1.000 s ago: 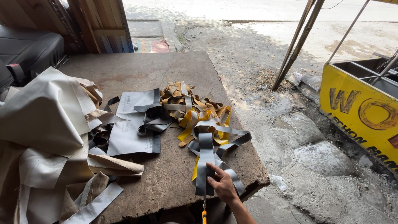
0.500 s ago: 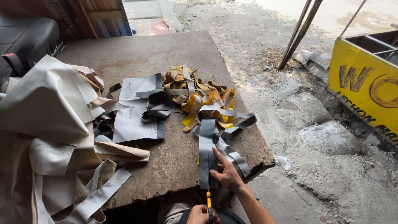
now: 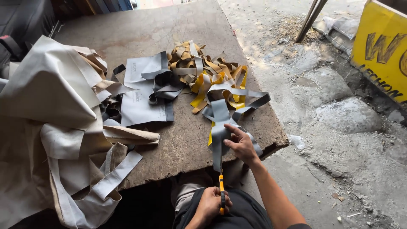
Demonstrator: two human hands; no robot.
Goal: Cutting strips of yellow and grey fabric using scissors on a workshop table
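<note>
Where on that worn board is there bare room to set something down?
The far end of the wooden board beyond the tan strips is bare. So is the patch between the grey sheet and the grey strip under the right hand. The cloth heap crowds the left.

Grey strip point(image 3: 220, 127), orange-handled cutter point(image 3: 221, 191), yellow signboard point(image 3: 381, 55).

Bare brown wooden tabletop point(image 3: 169, 29) open across the upper middle of the frame, heaped cream fabric sheets point(image 3: 51, 123) blocking the left, tangled yellow and grey straps point(image 3: 212, 80) crowding the centre, open concrete ground point(image 3: 339, 169) at right.
</note>
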